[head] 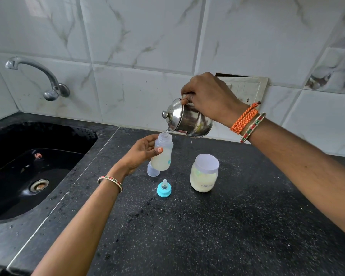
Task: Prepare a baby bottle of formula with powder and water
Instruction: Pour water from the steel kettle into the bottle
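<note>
My left hand (141, 151) grips an open baby bottle (162, 154), holding it above the black counter (217, 226); cloudy whitish liquid fills its lower half. My right hand (205, 96) holds a small steel kettle (189, 119) by its top handle, tilted left. A thin stream of water runs from its spout into the bottle's mouth. A clear bottle cap (153, 170) stands just behind the bottle. The blue ring with its teat (164, 189) lies on the counter in front. A lidded jar labelled Formula (204, 173), holding pale powder, stands to the right.
A black sink (28, 166) with a drain lies to the left, and a chrome tap (48, 80) comes out of the marble-tiled wall above it. A switch plate (247, 90) sits on the wall behind my right hand. Water drops speckle the counter.
</note>
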Demonstrator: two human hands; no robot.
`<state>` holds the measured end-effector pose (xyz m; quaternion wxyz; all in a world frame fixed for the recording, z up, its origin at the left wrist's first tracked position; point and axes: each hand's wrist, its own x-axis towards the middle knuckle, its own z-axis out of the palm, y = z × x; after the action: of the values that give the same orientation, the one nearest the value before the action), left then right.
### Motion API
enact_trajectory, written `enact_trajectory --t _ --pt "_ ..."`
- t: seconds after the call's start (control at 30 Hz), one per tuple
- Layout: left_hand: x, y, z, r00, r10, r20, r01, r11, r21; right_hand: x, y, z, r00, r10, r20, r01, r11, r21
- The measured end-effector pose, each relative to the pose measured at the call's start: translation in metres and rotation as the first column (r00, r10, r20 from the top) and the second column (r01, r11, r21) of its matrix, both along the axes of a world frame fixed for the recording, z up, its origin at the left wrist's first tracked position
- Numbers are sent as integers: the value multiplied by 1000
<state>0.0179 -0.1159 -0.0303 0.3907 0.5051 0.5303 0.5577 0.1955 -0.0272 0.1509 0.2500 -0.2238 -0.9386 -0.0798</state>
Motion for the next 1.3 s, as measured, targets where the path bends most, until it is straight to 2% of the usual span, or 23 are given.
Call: enact_trajectory --t 0.9,1.13,1.3 --pt "-7 -1 -2 999 -45 29 45 999 -19 -1 -6 7 999 14 50 -20 994 112" --pt "-9 -1 -2 995 -68 75 70 997 -23 -2 -2 8 1000 30 -5 -30 997 73" --pt "-11 -3 -4 985 -90 146 91 996 -1 3 1 5 994 31 -104 -41 995 -92"
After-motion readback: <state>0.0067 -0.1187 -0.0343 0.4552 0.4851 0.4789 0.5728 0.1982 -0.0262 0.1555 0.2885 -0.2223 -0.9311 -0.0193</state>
